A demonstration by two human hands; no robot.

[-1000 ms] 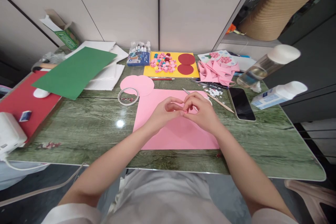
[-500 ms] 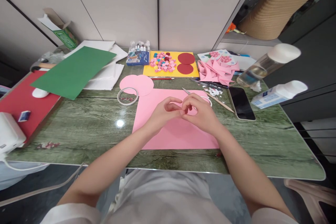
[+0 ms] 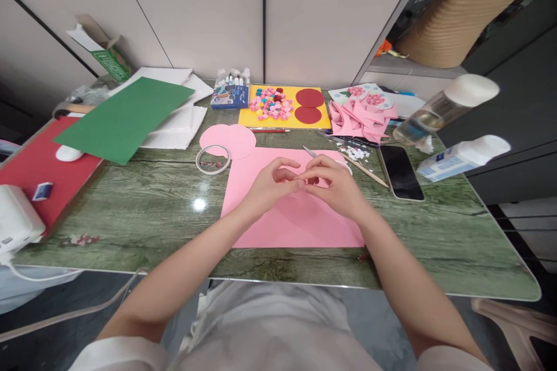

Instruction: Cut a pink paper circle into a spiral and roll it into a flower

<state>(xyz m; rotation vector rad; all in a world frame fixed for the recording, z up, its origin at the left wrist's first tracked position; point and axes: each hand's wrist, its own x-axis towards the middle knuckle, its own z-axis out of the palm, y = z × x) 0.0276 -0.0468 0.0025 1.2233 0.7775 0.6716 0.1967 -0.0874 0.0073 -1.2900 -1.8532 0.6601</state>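
Observation:
Over a pink sheet of paper [image 3: 291, 226], my left hand [image 3: 274, 182] and my right hand [image 3: 333, 185] meet at the fingertips. Both are closed in a pinch; whatever lies between the fingers is too small and hidden to name. Partly covered by my right hand, a pair of scissors [image 3: 309, 151] shows only its tip, with a bit of a white ring [image 3: 347, 166] beside it. Left of the sheet, a roll of tape [image 3: 198, 161] overlaps the edge of pink paper circles [image 3: 228, 139].
Small pink and coloured balls [image 3: 274, 105] and dark red circles [image 3: 309, 97] lie on yellow paper [image 3: 287, 123]. Pink paper scraps [image 3: 361, 119], a phone [image 3: 401, 173], a wooden stick [image 3: 369, 173] and a white bottle [image 3: 463, 157] are at right. Green paper [image 3: 126, 116] lies at left.
The fingers of my right hand have shifted slightly, with the index finger stretched further toward my left fingertips. Both hands stay together over the pink sheet.

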